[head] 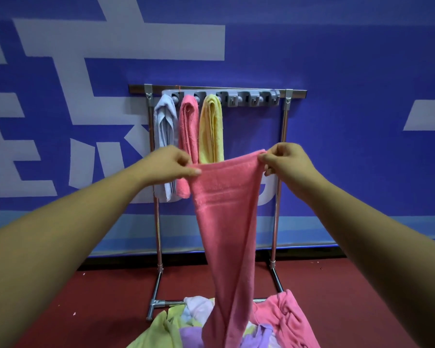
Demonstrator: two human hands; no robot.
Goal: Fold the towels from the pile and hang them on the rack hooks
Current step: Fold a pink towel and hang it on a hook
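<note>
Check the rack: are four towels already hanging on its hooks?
No, only three hang there: grey towel, pink towel, yellow towel.

Both hands hold a pink towel (226, 197) up by its top corners, the left hand (170, 163) and right hand (285, 162) each pinching one. It hangs down to the pile (186, 325). Behind, the rack (281, 136) carries grey (164, 136), pink (188, 126) and yellow (211, 129) folded towels on its hooks (251, 99).

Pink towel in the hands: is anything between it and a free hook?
Nothing visible does. The held towel hangs in open air before the rack; the free hooks lie above it, just right of the yellow towel.
</note>
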